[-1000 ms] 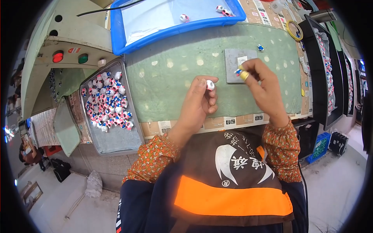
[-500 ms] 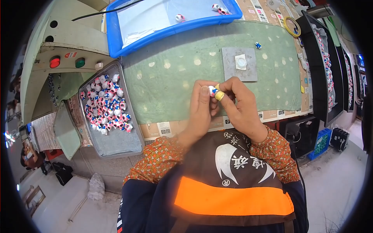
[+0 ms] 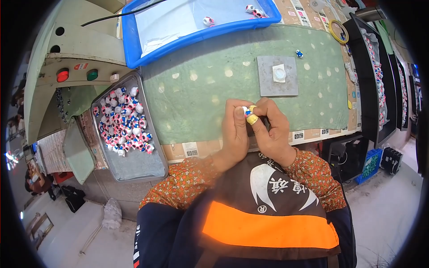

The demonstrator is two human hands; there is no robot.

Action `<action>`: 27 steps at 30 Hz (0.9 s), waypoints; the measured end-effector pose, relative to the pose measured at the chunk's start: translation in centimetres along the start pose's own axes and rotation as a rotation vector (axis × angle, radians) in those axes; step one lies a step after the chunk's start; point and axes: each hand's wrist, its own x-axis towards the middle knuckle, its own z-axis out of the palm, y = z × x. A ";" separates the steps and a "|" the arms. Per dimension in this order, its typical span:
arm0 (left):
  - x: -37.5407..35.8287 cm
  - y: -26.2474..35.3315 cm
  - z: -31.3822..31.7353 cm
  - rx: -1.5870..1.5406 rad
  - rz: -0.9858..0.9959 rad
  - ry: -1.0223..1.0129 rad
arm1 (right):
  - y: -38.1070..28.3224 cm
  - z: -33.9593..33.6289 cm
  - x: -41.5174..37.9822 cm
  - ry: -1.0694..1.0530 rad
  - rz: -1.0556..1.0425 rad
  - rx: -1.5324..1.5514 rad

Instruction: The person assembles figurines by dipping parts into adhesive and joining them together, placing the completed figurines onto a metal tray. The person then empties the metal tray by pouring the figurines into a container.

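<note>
Figurine (image 3: 246, 111) held by left hand (image 3: 235, 132); right hand (image 3: 274, 132); cloth edge (image 3: 196, 138) beneath.

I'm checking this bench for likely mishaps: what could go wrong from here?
The small figure is pinched between the fingertips of the left hand and right hand, close to the bench's near edge, so it might slip and fall to the floor.

The loose blue-and-white piece beyond the grey plate could be knocked away by a sleeve.

The figures heaped in the metal tray may scuff each other.
</note>
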 end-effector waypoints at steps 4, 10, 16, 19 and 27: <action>0.3 0.9 0.3 -0.008 -0.032 -0.005 | 0.0 -0.6 0.1 -0.065 0.132 0.104; 1.3 2.9 -1.5 -0.227 -0.353 0.046 | -1.3 -2.8 2.5 -0.149 0.365 0.107; 2.8 8.0 -10.8 0.290 0.037 0.284 | 1.1 -8.7 7.1 0.121 0.157 -0.263; 2.4 10.5 -16.6 0.567 0.094 0.439 | 3.2 -11.3 8.9 0.183 -0.113 -0.711; 1.1 10.3 -22.9 1.621 0.245 0.513 | 4.0 -12.2 10.8 -0.059 -0.357 -1.073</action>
